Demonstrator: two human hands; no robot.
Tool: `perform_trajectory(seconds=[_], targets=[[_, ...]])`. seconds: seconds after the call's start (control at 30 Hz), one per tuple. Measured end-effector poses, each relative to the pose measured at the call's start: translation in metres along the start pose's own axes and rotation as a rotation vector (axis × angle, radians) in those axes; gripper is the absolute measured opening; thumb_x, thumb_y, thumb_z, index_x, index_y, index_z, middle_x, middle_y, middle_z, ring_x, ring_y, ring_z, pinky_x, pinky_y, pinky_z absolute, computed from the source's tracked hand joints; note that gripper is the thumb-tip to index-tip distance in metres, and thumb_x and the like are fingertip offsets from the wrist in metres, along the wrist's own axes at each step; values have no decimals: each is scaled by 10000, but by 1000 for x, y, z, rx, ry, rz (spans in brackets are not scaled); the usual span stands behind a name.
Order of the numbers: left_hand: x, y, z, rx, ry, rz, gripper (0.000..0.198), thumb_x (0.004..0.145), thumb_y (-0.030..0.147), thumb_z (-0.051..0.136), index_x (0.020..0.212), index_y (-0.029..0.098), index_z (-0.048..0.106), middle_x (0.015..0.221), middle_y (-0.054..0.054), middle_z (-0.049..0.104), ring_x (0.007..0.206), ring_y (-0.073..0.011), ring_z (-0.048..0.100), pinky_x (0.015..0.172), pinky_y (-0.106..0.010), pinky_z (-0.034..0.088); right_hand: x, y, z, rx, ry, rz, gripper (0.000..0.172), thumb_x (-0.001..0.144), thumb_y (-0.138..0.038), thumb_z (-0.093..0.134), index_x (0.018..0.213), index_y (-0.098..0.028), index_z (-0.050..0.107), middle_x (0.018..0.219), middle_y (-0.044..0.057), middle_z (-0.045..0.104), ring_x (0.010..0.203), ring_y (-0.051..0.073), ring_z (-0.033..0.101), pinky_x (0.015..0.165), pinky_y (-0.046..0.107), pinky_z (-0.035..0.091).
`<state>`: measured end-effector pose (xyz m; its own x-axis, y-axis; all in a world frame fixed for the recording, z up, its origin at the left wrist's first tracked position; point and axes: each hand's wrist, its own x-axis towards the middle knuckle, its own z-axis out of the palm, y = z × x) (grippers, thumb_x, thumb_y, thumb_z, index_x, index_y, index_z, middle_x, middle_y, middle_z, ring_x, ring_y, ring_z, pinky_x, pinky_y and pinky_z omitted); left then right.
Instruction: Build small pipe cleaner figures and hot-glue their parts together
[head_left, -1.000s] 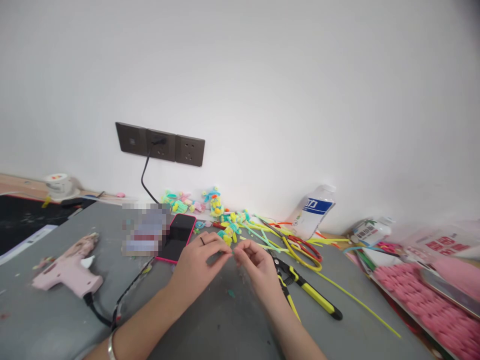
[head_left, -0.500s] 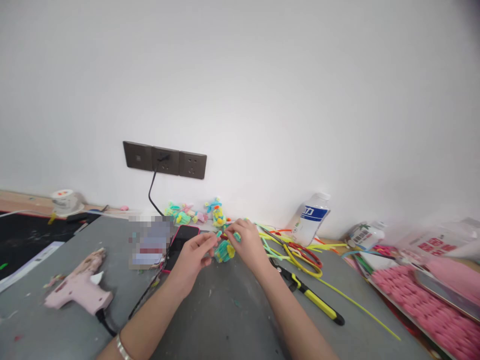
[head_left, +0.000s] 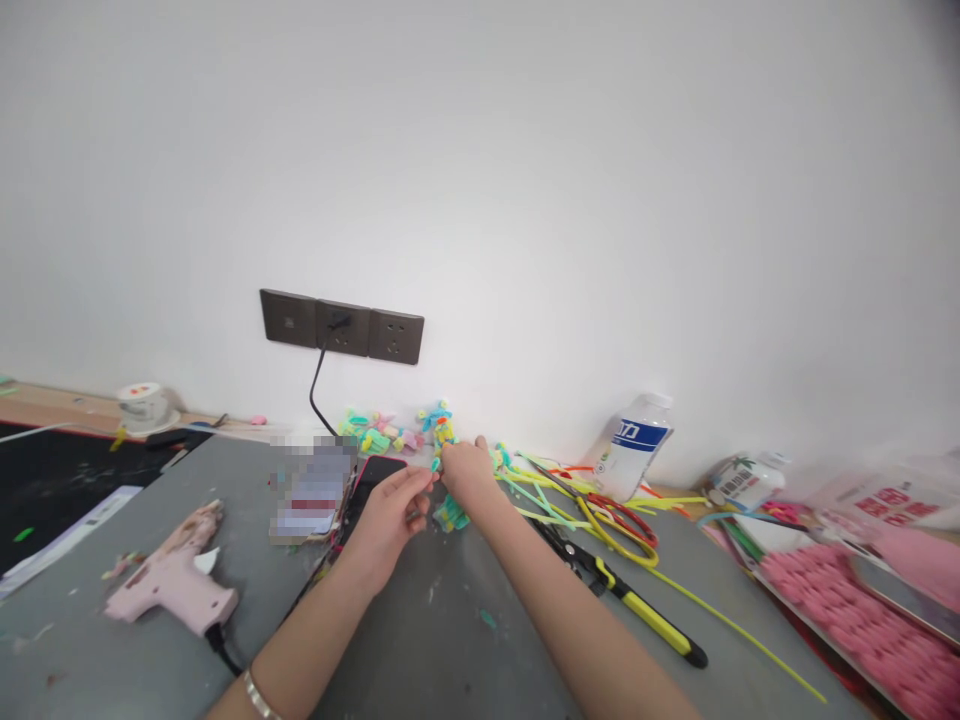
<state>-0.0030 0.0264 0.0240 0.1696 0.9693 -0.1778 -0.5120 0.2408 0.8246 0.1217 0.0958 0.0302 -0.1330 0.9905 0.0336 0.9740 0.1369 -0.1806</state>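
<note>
My right hand (head_left: 466, 472) reaches far across the grey table (head_left: 450, 640) to the row of small pipe-cleaner figures by the wall. Its fingers are closed on a small yellow and blue figure (head_left: 442, 436). My left hand (head_left: 390, 518) hovers just behind it, beside a red-cased phone (head_left: 370, 478), with fingers loosely curled and a tiny piece pinched at the fingertips. A green and yellow pipe-cleaner bundle (head_left: 451, 514) lies under my right wrist.
A pink glue gun (head_left: 177, 578) lies at the left, its cord running to the dark wall sockets (head_left: 341, 326). Yellow-handled pliers (head_left: 622, 593), loose pipe cleaners (head_left: 600, 505), a white bottle (head_left: 627, 446) and a pack of pink pipe cleaners (head_left: 862, 620) fill the right side.
Both hands moved away from me toward the wall. My right hand went from the table's middle to the pipe-cleaner figures and closed on one; the left followed.
</note>
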Motion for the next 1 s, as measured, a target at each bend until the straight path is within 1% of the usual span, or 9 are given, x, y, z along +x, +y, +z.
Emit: perform_trajectory(seconds=[0.1, 0.23, 0.33, 0.47, 0.57, 0.63, 0.73, 0.83, 1.0], targets=[[1, 2, 0, -45, 59, 67, 372, 572, 406, 856, 723, 155, 627, 714, 49, 561, 529, -46, 447, 455, -170, 272, -5, 6, -4, 175, 77, -35, 55, 773, -114, 643, 757, -149, 682, 842, 106, 724, 883, 243, 657, 947, 418, 357], [1, 7, 0, -128, 148, 173, 377, 570, 409, 858, 736, 168, 621, 702, 64, 554, 547, -49, 461, 475, -171, 304, -15, 22, -13, 502, 173, -108, 136, 809, -220, 564, 910, -172, 643, 932, 79, 699, 821, 193, 640, 775, 316, 445], [2, 8, -1, -153, 170, 188, 386, 563, 407, 867, 747, 173, 621, 695, 67, 549, 549, -48, 456, 475, -163, 309, -28, 32, -19, 720, 202, -173, 205, 872, -366, 482, 935, -196, 579, 917, 61, 699, 816, 185, 645, 754, 309, 477], [2, 5, 0, -133, 154, 151, 392, 560, 405, 873, 759, 172, 629, 714, 57, 556, 566, -50, 461, 480, -157, 323, -59, 37, -19, 1304, 133, -222, 290, 899, -521, 502, 949, -237, 531, 847, 28, 689, 765, 186, 653, 782, 343, 494], [1, 1, 1, -93, 120, 136, 378, 574, 406, 868, 741, 168, 625, 713, 52, 548, 577, -53, 458, 484, -154, 326, -85, 37, -10, 1608, 84, -108, 326, 835, -547, 632, 944, -247, 567, 799, 5, 646, 623, 157, 588, 590, 286, 454], [-1, -1, 2, -66, 101, 143, 365, 600, 416, 855, 726, 170, 618, 704, 51, 536, 584, -56, 452, 489, -153, 327, -98, 36, -1, 1648, 120, -16, 345, 818, -564, 650, 887, -231, 592, 734, -7, 602, 484, 108, 454, 459, 247, 335], [-3, -4, 3, -29, 81, 148, 356, 622, 428, 843, 719, 172, 617, 695, 48, 533, 592, -61, 445, 498, -152, 330, -107, 40, 8, 1632, 152, 76, 423, 801, -627, 631, 852, -208, 615, 616, -32, 520, 409, 69, 259, 411, 244, 183], [-4, -5, 3, 18, 59, 147, 350, 651, 439, 826, 696, 170, 606, 671, 46, 518, 584, -64, 423, 496, -153, 324, -106, 46, 10, 1553, 123, 66, 493, 719, -653, 702, 900, -198, 639, 553, -71, 401, 426, 69, 228, 427, 239, 150], [-7, -8, 7, 42, 32, 105, 363, 644, 445, 834, 696, 173, 600, 670, 46, 503, 582, -63, 396, 509, -148, 333, -99, 56, 14, 1431, 234, 60, 553, 684, -740, 661, 693, -191, 598, 473, -77, 330, 423, 82, 258, 436, 244, 174]])
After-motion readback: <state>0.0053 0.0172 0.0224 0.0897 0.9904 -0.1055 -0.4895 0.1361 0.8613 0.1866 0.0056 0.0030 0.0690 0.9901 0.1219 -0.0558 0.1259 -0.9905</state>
